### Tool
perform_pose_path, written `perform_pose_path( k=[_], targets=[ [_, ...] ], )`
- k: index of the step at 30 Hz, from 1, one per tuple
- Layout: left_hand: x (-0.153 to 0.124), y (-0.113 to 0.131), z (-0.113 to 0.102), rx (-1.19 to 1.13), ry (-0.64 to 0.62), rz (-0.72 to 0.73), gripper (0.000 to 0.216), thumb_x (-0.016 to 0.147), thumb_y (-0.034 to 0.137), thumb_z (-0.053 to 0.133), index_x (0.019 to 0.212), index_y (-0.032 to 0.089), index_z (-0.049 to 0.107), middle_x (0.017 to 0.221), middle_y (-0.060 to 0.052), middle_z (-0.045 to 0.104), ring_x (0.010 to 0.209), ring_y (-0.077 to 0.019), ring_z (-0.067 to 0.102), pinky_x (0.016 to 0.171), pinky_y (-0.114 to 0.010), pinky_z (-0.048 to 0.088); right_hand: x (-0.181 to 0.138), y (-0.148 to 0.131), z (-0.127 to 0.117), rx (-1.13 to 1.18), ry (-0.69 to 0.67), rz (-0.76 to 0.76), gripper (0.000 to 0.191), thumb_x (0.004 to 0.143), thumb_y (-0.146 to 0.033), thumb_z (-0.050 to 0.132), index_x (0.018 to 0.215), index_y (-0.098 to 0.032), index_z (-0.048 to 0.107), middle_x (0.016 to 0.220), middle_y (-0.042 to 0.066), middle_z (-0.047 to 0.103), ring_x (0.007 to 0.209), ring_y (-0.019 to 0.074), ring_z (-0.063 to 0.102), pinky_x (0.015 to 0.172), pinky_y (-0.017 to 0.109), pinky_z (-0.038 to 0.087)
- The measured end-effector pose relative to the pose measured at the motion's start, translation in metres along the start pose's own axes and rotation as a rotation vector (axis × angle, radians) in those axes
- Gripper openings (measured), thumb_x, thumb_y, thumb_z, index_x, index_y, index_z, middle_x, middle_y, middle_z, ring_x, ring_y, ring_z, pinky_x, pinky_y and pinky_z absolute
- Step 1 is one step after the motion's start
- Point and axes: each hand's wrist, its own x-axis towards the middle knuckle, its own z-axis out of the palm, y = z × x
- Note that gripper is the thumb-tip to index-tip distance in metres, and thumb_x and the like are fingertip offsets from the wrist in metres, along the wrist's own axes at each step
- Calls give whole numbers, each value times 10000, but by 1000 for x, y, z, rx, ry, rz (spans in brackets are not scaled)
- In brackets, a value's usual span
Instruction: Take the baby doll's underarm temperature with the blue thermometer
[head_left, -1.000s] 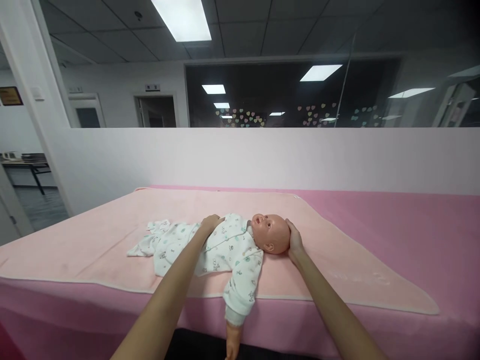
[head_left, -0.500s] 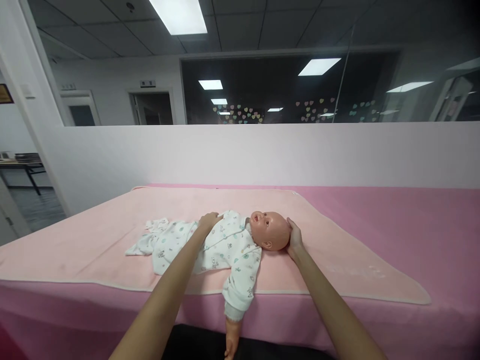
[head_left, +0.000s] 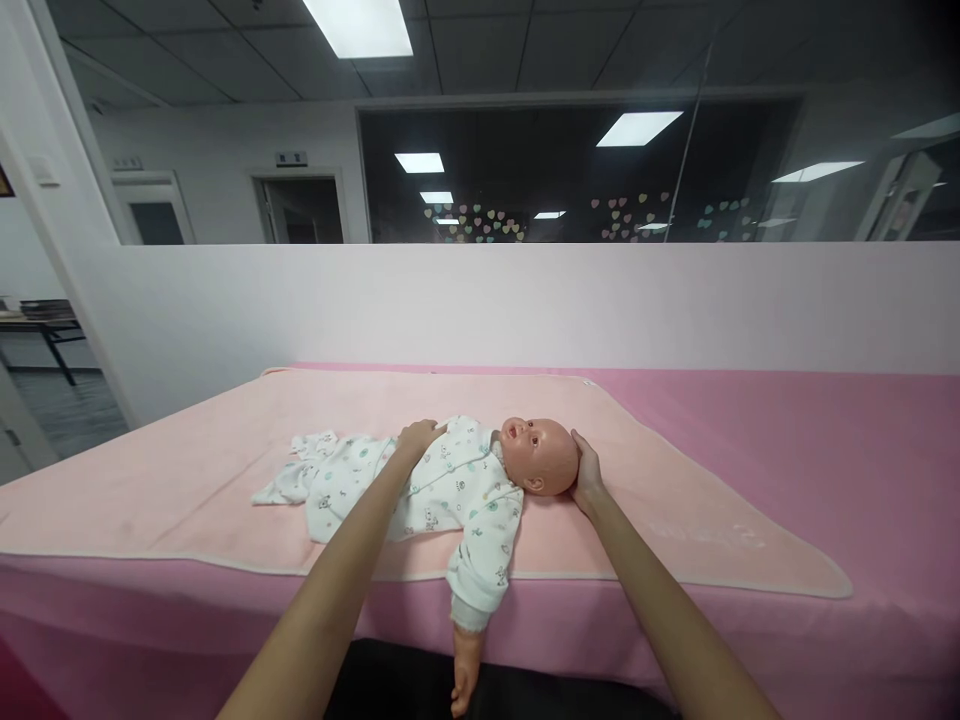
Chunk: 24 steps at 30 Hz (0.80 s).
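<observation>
A baby doll (head_left: 469,490) in white printed clothes lies on its back, its head to the right and its face turned up. My left hand (head_left: 420,437) rests on the doll's front, fingers laid flat across the cloth; part of them is out of sight. Cupped round the crown of the head is my right hand (head_left: 588,470), with some fingers hidden behind it. One sleeved doll arm reaches over the near edge, its bare hand pointing down. Beneath the doll is a peach blanket (head_left: 675,530) with a pale border.
Pink cloth (head_left: 847,450) covers the surface under the blanket. A low white wall (head_left: 525,305) runs along the back, with a glass pane (head_left: 525,170) above it. At far left, a dark-legged table (head_left: 56,345) stands beyond an opening.
The whole view has shifted slightly upward in the frame. Both hands keep the same places on the doll, and the doll lies as before.
</observation>
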Motion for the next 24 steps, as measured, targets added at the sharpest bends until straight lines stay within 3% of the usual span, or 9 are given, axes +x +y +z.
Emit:
perform_pose_path(
  k=[4,12,19,24],
  targets=[
    [0,0,0,6,-1,3,500,803,551,257,998,230,588,1061,-68,629,970,-235,578,772,-309,437,6,2,-3,-9,43,-38,616,705,-655,319,953,-168,602,1000,89,666,929,258,621,735,356,506],
    [1,-1,1,14,1,0,510,802,563,251,1019,230,571,1069,-65,622,977,-245,572,773,-313,434,-3,0,3,-4,-44,-18,641,727,-622,307,1067,-163,598,1047,60,650,982,244,600,789,330,500],
    [2,-3,2,19,-2,2,509,807,561,248,1015,230,573,1074,-68,619,981,-240,571,771,-304,432,-4,0,3,53,-22,15,630,728,-619,328,1056,-151,594,1028,72,657,965,250,608,773,338,503],
    [3,-3,4,8,1,-5,527,798,587,241,1002,236,576,1071,-71,619,980,-240,570,771,-308,430,7,7,-8,-7,39,-92,608,729,-634,324,1025,-171,584,1003,72,667,925,249,623,720,345,509]
  ],
)
